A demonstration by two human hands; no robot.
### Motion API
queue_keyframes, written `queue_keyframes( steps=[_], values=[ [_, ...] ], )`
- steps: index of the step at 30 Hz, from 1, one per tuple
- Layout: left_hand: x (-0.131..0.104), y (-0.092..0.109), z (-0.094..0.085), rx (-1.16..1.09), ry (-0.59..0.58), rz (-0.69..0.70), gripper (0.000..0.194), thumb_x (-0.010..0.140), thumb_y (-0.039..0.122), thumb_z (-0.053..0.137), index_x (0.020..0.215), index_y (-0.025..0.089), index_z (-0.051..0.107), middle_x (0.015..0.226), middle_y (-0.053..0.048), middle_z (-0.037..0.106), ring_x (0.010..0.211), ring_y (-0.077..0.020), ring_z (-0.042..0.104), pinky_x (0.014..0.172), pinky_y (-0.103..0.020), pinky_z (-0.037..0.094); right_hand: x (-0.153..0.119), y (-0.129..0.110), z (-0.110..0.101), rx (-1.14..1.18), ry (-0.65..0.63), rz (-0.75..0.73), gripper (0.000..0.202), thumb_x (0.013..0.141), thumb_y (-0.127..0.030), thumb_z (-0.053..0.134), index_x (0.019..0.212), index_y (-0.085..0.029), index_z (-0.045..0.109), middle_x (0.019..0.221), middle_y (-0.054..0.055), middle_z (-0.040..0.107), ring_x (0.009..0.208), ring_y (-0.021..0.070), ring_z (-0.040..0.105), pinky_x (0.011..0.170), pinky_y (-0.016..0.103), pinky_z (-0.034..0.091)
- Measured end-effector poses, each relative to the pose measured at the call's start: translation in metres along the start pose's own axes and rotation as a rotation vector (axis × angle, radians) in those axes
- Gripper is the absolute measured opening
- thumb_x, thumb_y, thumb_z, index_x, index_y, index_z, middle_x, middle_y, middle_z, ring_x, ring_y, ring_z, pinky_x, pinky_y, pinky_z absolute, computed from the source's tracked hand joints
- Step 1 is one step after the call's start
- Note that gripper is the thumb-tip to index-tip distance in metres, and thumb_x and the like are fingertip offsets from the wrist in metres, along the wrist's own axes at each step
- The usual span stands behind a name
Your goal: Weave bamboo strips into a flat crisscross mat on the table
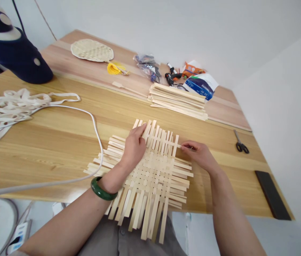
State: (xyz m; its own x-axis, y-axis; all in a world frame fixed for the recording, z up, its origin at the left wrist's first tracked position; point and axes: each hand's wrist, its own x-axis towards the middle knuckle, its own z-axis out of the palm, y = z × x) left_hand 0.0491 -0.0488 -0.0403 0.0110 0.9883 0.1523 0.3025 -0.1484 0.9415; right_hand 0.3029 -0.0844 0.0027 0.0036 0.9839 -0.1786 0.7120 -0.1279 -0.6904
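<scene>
A loosely woven mat of pale wooden strips (150,169), its ends sticking out on all sides, lies at the table's front and overhangs the edge. My left hand (135,144), a green bangle at the wrist, lies on the mat's upper left part. Its fingers stretch over the upright strip ends, the thumb apart from them. At the upper right, my right hand (197,153) is closed in a pinch on the right end of a thin crosswise strip (163,141). This strip passes among the upright ends above the tight weave; its left end is hidden near my left hand.
Behind the mat lies a stack of loose strips (178,101). Scissors (241,143) and a black flat block (272,195) are at right. A white cord (95,124) crosses the mat's left strip ends. White tape (19,106), a blue appliance (19,53) and a woven fan (91,49) are at left.
</scene>
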Motion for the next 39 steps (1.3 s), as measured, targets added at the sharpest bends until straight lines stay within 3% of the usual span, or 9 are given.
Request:
queue_keyframes(
  steps=[13, 23, 39],
  values=[
    [-0.0003, 0.0009, -0.0006, -0.023, -0.010, -0.024, 0.056, 0.077, 0.002, 0.046, 0.127, 0.019, 0.064, 0.138, -0.008, 0.060, 0.133, -0.0246, 0.050, 0.118, -0.043, 0.033, 0.0013, -0.0047, 0.0042, 0.007, -0.022, -0.006, 0.024, 0.083, -0.044, 0.059, 0.083, -0.022, 0.069, 0.087, 0.003, 0.073, 0.083, 0.0208, 0.065, 0.077, 0.033, 0.049],
    [0.0032, -0.0006, -0.0006, -0.361, 0.112, -0.182, 0.042, 0.078, 0.007, 0.049, 0.114, 0.016, 0.068, 0.127, -0.008, 0.067, 0.123, -0.0201, 0.059, 0.116, -0.041, 0.038, 0.0019, -0.0042, 0.0047, 0.016, -0.030, 0.007, 0.024, 0.082, -0.044, 0.059, 0.082, -0.022, 0.069, 0.085, 0.003, 0.072, 0.081, 0.0203, 0.064, 0.076, 0.032, 0.048],
    [0.0037, 0.0008, -0.0010, -0.394, 0.115, -0.206, 0.037, 0.079, 0.010, 0.051, 0.111, 0.015, 0.068, 0.126, -0.009, 0.067, 0.123, -0.0207, 0.059, 0.116, -0.041, 0.038, 0.0015, -0.0044, 0.0052, 0.040, -0.039, 0.034, 0.024, 0.081, -0.043, 0.059, 0.083, -0.022, 0.069, 0.085, 0.003, 0.072, 0.081, 0.0198, 0.063, 0.075, 0.032, 0.048]
  ],
)
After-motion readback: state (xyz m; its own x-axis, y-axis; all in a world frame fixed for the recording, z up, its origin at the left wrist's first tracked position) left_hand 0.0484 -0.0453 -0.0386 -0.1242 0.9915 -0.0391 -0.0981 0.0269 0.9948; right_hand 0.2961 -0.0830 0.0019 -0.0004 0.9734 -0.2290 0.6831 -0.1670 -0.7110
